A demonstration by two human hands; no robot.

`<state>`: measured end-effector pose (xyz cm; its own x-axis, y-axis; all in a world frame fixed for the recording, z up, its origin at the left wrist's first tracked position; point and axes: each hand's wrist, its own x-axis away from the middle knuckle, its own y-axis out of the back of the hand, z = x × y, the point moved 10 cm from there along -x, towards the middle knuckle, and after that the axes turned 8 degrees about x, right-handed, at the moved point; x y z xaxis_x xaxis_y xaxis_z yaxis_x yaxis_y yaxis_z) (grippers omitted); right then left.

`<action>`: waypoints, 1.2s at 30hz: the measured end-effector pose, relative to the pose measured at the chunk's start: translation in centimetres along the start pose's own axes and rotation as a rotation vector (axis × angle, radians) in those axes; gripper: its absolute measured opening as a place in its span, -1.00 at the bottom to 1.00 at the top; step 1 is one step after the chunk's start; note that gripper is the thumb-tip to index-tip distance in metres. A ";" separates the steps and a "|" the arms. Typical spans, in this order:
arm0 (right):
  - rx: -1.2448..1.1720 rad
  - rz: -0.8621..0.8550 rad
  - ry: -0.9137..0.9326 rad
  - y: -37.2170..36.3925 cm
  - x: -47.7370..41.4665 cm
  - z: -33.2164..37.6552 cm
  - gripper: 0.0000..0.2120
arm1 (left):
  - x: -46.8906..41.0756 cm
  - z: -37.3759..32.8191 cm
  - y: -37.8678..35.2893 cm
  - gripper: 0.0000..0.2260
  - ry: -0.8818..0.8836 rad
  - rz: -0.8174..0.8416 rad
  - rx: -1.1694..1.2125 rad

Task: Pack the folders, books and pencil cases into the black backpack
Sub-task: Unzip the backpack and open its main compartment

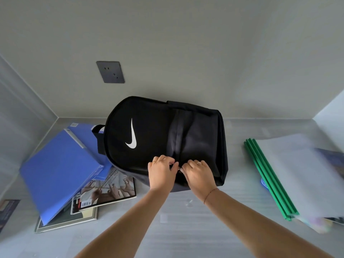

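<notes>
The black backpack point(154, 131) with a white swoosh lies flat on the grey table, its top to the left. Both hands rest on its near edge. My left hand point(161, 171) pinches the fabric beside the zipper. My right hand point(198, 174) pinches a small metal zipper pull between the two hands. Blue folders point(59, 168) lie left of the bag, over two books point(109, 189). Right of the bag lie clear folders with green spines point(270, 175). No pencil case is recognisable.
A dark book point(7, 211) pokes in at the far left edge. Another dark book point(331, 157) and a blue round object point(264, 183) sit under the clear folders. A wall socket point(110, 72) is behind the bag. Walls close in on three sides.
</notes>
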<state>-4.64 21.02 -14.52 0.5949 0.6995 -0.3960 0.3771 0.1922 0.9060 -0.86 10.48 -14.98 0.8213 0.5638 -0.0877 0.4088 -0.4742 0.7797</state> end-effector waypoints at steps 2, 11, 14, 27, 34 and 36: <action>-0.010 -0.011 0.004 0.4 -0.7 -0.7 -0.63 | -0.2 -0.5 0.2 -0.82 -0.019 -0.003 0.018; -0.052 -0.019 -0.224 2.2 -8.7 -6.8 -0.78 | 0.4 -0.2 0.4 -0.84 -0.026 0.040 0.086; -0.228 -0.025 -0.286 1.4 -9.7 -7.7 -0.82 | -1.2 -0.5 0.8 -0.85 0.013 0.034 0.142; -0.457 -0.090 -0.451 -0.2 -12.9 -10.7 -0.92 | -7.5 -3.1 0.9 -0.90 0.055 0.039 0.266; -0.420 0.024 -0.609 -3.3 -15.6 -12.9 -0.84 | -6.6 -2.3 1.7 -0.91 0.025 0.063 0.319; -0.479 0.018 -0.633 -3.5 -15.3 -12.6 -0.86 | -6.7 -2.1 2.0 -0.91 0.027 0.073 0.360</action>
<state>-24.00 18.30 -9.72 0.9429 0.2085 -0.2597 0.1027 0.5598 0.8222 -6.35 7.21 -11.56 0.8445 0.5351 -0.0203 0.4678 -0.7187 0.5144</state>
